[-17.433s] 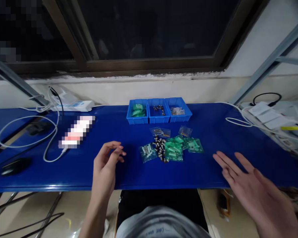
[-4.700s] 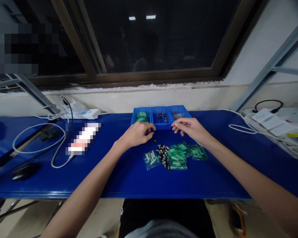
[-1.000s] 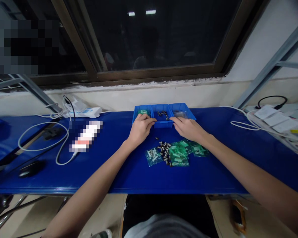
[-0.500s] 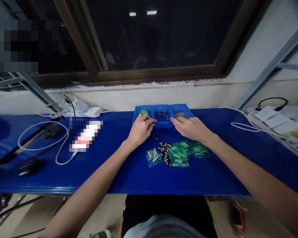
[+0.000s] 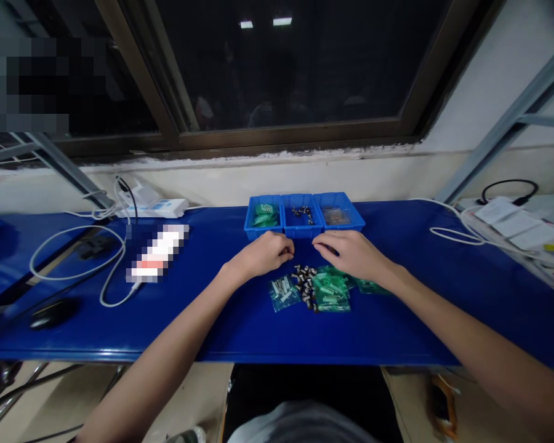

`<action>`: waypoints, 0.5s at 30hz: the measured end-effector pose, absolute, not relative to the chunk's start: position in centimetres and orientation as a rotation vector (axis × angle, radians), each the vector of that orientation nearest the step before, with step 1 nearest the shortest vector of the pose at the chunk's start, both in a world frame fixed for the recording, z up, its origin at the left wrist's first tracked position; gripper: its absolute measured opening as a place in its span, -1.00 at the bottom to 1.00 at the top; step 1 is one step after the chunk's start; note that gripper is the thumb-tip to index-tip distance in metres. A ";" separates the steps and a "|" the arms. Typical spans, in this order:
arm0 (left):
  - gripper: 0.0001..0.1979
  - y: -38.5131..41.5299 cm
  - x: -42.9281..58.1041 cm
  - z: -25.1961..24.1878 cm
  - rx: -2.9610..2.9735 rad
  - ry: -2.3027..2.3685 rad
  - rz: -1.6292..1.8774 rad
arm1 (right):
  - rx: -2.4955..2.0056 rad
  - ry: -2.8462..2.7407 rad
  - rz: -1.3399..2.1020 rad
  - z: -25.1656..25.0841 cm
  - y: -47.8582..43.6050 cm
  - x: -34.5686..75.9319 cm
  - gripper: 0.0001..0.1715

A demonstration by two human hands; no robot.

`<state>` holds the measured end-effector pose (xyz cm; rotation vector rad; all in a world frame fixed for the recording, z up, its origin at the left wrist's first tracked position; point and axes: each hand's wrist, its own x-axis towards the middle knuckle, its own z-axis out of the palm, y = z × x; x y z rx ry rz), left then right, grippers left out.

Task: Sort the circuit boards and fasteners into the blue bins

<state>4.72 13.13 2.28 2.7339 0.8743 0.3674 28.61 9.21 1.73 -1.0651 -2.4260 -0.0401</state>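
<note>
My left hand [image 5: 268, 253] is closed just in front of the blue bins, fingers curled under and thumb against them; anything inside is hidden. Across a small gap, my right hand [image 5: 348, 251] is bent with thumb and fingertips close together, and I cannot make out anything between them. Close in front of both hands lies a pile of small dark-and-silver cylindrical parts [image 5: 305, 287]. A clear bag of pale pieces [image 5: 283, 291] is left of the pile, and green-tinted plastic bags [image 5: 332, 294] are to its right, partly under my right forearm.
Behind my hands stand three joined blue bins: one with green bags [image 5: 264, 215], a middle one with several small metal parts [image 5: 302, 214], one with clear bags [image 5: 336, 215]. Left are a power strip [image 5: 166, 208], a white cable [image 5: 106, 295] and a black mouse [image 5: 53, 312].
Both hands have drawn back from the bins toward me, down onto the table side. The left hand now covers the spot where a single loose part lay.
</note>
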 end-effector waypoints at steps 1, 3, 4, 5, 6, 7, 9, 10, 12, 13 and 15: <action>-0.86 13.1 4.8 2.3 2.746 0.874 0.384 | -1.069 -2.437 -0.017 1.7 9.1 28.5 -0.69; -0.83 12.9 4.9 2.3 2.767 0.850 0.408 | -1.081 -2.439 0.020 1.6 9.1 28.3 -0.70; -0.82 12.9 4.9 2.3 2.772 0.837 0.414 | -1.091 -2.429 0.036 1.4 9.1 28.3 -0.70; -0.80 12.9 5.0 2.3 2.775 0.829 0.418 | -1.105 -2.412 0.053 1.3 9.1 28.2 -0.71; -0.79 12.9 5.0 2.3 2.774 0.825 0.422 | -1.118 -2.388 0.072 1.1 9.2 28.2 -0.71; -0.79 12.9 5.0 2.3 2.772 0.827 0.433 | -1.127 -2.360 0.094 0.9 9.2 28.1 -0.70; -0.79 12.9 5.0 2.3 2.759 0.822 0.487 | -1.138 -2.301 0.140 0.7 9.3 27.8 -0.68; -0.80 12.8 5.1 2.4 2.743 0.812 0.533 | -1.139 -2.272 0.164 0.6 9.3 27.6 -0.68; -0.84 12.6 5.3 2.7 2.689 0.790 0.658 | -1.138 -2.210 0.227 0.6 9.3 27.2 -0.69; -0.86 12.5 5.4 2.8 2.648 0.781 0.725 | -1.134 -2.176 0.270 0.7 9.2 26.9 -0.70; -0.87 12.1 5.7 3.1 2.551 0.768 0.838 | -1.118 -2.105 0.383 0.9 9.0 26.5 -0.74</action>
